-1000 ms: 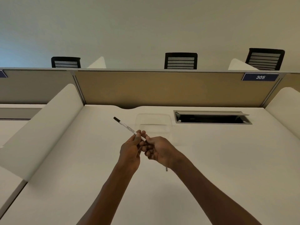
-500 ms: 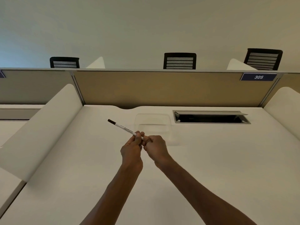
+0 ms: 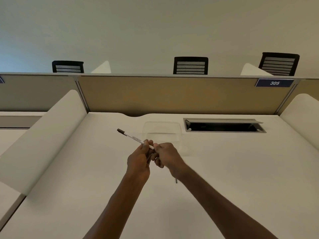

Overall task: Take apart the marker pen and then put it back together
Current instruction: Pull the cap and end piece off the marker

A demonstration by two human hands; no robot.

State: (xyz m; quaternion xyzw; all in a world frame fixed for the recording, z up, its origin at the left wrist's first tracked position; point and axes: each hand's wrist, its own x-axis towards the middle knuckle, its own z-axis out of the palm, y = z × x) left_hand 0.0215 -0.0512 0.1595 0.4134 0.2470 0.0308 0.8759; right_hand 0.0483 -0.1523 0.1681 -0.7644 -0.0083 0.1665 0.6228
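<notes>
Slim white marker pen (image 3: 133, 137) with a dark cap end and printed lettering, pointing toward 10 o'clock above the worktop (image 3: 224, 169); left hand (image 3: 139, 159) and right hand (image 3: 166, 156) both pinch its near end.

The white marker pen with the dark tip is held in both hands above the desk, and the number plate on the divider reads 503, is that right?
Not quite. In the head view the blue number plate on the tan divider reads 305, not 503. The rest holds: the white marker pen with the dark tip is held by the left hand and right hand above the white desk.
</notes>
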